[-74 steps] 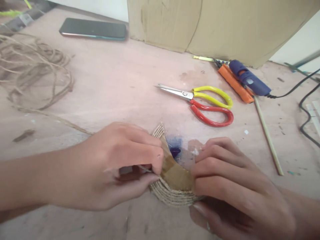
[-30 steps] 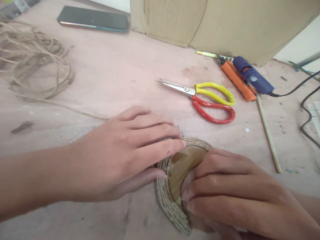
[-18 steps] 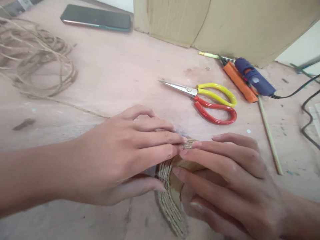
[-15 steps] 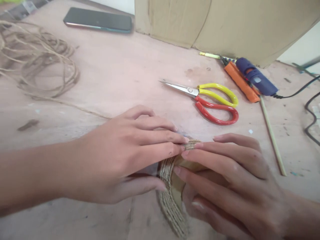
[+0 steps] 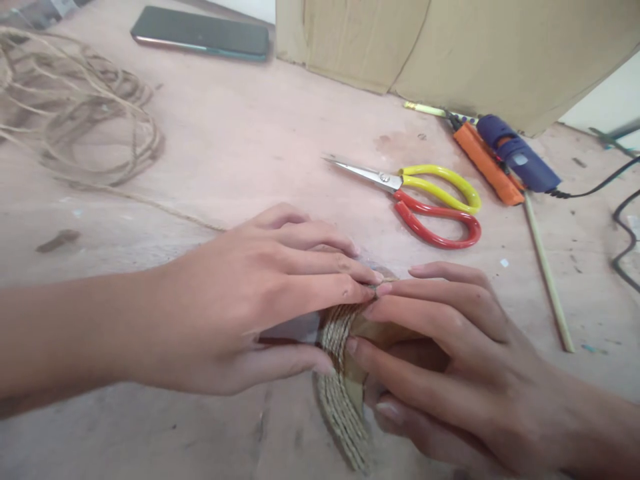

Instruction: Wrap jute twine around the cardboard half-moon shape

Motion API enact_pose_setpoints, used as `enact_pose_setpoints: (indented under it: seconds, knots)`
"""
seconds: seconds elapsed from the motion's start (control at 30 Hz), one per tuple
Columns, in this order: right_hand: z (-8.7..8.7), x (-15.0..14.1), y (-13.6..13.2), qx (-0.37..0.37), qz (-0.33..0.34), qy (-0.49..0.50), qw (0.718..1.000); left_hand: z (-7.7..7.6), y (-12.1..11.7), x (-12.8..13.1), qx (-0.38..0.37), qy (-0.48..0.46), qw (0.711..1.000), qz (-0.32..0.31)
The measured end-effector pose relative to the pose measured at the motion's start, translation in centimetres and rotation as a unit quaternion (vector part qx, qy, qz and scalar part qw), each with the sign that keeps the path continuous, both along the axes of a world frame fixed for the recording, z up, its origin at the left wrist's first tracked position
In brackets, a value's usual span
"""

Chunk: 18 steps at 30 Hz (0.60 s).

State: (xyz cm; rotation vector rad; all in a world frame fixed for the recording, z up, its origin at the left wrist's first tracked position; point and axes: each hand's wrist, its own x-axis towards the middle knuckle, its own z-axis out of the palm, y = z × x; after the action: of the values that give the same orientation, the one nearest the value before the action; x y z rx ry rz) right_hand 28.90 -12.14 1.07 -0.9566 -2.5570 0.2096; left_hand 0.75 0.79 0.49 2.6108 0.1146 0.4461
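A curved, ring-like piece with a brown inner face and rows of jute twine [image 5: 343, 400] along its outer band lies between my hands. My left hand [image 5: 250, 293] reaches over it from the left, fingertips pressed on its far part and thumb against the near side of the rows. My right hand [image 5: 465, 360] holds it from the right, fingers on the inner edge and far top. The fingertips of both hands meet there and hide part of the band. A single jute strand [image 5: 170, 210] runs from under my left hand toward a loose coil of twine [image 5: 100, 120].
Scissors [image 5: 390, 179] with yellow and red handles lie beyond my hands. At the right are an orange cutter [image 5: 487, 163], a blue corded tool [image 5: 520, 153] and a thin wooden stick [image 5: 550, 273]. A phone [image 5: 200, 33] and a cardboard panel [image 5: 450, 53] are at the back.
My right fingers have moved slightly left, up against my left fingertips, covering more of the twine at the far part. The view has shifted a little.
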Motion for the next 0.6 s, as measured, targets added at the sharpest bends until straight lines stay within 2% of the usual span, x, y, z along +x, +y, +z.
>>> enact_pose_setpoints:
  seconds: [0.3,0.6]
  knots:
    - [-0.47,0.33,-0.33,0.023,0.008,0.047,0.999,0.17,0.23,-0.1,-0.007,-0.004,1.0,-0.008]
    - [-0.6,0.16,-0.21,0.025,-0.009,0.029,0.999,0.06,0.1,-0.27,-0.009,0.005,1.0,0.001]
